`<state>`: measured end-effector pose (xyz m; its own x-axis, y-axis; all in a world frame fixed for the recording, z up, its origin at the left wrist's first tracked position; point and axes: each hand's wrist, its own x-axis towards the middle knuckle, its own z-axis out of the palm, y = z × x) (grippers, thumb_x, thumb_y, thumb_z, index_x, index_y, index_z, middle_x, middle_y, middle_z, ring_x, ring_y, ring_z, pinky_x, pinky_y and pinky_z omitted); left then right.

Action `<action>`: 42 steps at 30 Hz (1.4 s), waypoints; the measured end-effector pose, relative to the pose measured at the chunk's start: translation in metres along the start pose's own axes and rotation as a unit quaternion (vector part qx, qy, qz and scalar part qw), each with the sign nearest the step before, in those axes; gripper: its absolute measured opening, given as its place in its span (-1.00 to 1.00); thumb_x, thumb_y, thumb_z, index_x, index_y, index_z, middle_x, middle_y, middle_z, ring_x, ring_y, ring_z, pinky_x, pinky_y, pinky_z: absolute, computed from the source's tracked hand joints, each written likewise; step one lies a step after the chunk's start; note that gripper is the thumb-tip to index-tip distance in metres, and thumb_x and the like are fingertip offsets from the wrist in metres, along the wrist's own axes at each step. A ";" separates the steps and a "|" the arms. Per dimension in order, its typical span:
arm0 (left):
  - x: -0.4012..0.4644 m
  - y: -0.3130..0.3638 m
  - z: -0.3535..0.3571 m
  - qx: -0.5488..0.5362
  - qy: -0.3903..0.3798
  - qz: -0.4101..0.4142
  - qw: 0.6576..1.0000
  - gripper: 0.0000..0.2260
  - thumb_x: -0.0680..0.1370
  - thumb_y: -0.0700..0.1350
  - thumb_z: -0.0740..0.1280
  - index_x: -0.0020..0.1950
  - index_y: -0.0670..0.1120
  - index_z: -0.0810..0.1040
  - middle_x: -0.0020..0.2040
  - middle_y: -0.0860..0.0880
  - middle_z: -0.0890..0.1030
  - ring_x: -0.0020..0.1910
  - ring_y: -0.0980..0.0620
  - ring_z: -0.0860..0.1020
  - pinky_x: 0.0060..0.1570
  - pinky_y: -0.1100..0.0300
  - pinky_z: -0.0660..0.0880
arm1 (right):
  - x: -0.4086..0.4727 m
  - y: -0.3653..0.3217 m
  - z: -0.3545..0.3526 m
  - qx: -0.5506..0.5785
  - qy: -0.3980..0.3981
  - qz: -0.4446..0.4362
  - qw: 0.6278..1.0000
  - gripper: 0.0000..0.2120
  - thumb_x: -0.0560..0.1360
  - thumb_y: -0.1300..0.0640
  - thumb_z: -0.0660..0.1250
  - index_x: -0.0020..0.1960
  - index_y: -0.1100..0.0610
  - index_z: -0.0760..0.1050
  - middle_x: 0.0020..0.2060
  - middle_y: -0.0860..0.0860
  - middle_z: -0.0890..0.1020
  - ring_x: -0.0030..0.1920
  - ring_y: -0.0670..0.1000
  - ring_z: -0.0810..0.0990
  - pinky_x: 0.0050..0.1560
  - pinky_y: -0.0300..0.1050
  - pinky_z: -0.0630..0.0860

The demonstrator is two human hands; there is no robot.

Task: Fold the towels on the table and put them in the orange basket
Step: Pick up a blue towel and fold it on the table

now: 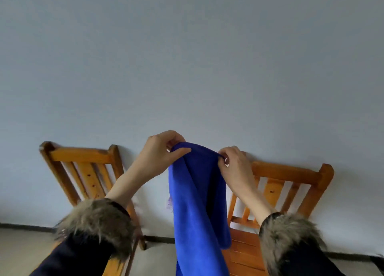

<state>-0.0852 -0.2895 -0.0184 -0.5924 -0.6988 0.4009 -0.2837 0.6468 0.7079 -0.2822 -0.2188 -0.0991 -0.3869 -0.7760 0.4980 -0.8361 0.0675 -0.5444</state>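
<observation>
Both hands, left hand (160, 151) and right hand (234, 163), pinch the hanging blue towel's (197, 203) top edge.

Raising both arms up ahead, forearms bare past fur-trimmed cuffs, left hand (164, 151) and right hand (234, 165) pinching shut near each other, knuckles facing the camera.

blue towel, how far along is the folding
Done: nothing visibly finished; table and orange basket are out of view. In hand: both hands, left and right, pinch the blue towel by its top edge, hanging lengthwise. Left: finish folding it, then basket it.
</observation>
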 end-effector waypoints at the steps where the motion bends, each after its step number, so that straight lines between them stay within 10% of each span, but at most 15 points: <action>1: -0.011 -0.005 -0.019 0.004 0.021 -0.012 1.000 -0.91 0.46 -0.12 0.42 -0.18 0.05 0.55 -0.22 0.08 0.62 -0.20 0.14 0.56 -0.15 0.35 0.50 | 0.003 -0.013 0.008 0.002 -0.015 -0.008 1.000 -0.89 0.52 0.22 0.23 -0.02 0.13 0.52 -0.14 -0.08 0.45 -0.17 -0.08 0.43 -0.14 -0.26 0.32; 14: -0.242 -0.080 -0.282 0.091 0.246 -0.200 0.944 -0.88 0.50 -0.12 0.34 -0.22 0.06 0.55 -0.29 0.09 0.61 -0.28 0.15 0.55 -0.22 0.24 0.49 | -0.026 -0.301 0.181 0.149 -0.151 -0.094 0.973 -0.81 0.60 0.02 0.07 -0.12 0.05 0.37 -0.26 -0.08 0.51 -0.22 -0.05 0.47 -0.23 -0.22 0.37; 17: -0.312 -0.105 -0.349 0.120 0.300 -0.248 0.913 -0.93 0.50 -0.10 0.35 -0.18 0.02 0.56 -0.23 0.01 0.64 -0.20 0.03 0.59 -0.18 0.10 0.55 | -0.047 -0.382 0.216 0.160 -0.144 -0.145 0.966 -0.75 0.57 -0.07 0.15 -0.24 0.00 0.32 -0.39 -0.10 0.49 -0.36 -0.11 0.45 -0.39 -0.30 0.31; 22: -0.410 -0.145 -0.439 0.174 0.377 -0.281 0.865 -0.83 0.50 -0.14 0.36 -0.25 0.10 0.53 -0.28 0.11 0.59 -0.28 0.20 0.52 -0.30 0.40 0.40 | -0.092 -0.495 0.278 0.169 -0.168 -0.223 0.945 -0.70 0.55 -0.08 0.21 -0.26 0.09 0.35 -0.46 -0.10 0.44 -0.45 -0.09 0.41 -0.47 -0.22 0.22; 28: -0.485 -0.189 -0.528 0.240 0.443 -0.325 0.800 -0.88 0.51 -0.14 0.35 -0.20 0.06 0.56 -0.19 0.08 0.59 -0.18 0.15 0.52 -0.24 0.40 0.35 | -0.111 -0.605 0.362 0.192 -0.289 -0.306 0.887 -0.84 0.58 0.17 0.19 -0.11 0.23 0.45 -0.18 0.03 0.49 -0.18 0.07 0.49 -0.15 -0.10 0.42; 42: -0.610 -0.303 -0.697 0.283 0.558 -0.461 0.629 -0.92 0.43 -0.14 0.44 -0.25 -0.02 0.59 -0.30 0.07 0.59 -0.28 0.12 0.51 -0.29 0.42 0.34 | -0.135 -0.848 0.565 0.273 -0.401 -0.372 0.792 -0.91 0.53 0.21 0.27 -0.12 0.19 0.50 -0.17 0.00 0.50 -0.17 -0.02 0.45 -0.13 -0.24 0.31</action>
<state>0.8876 -0.2721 -0.0720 0.8298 -0.4317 0.3536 -0.5289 -0.4062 0.7452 0.6986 -0.5258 -0.0864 0.6872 -0.6376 0.3483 -0.3401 -0.7059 -0.6213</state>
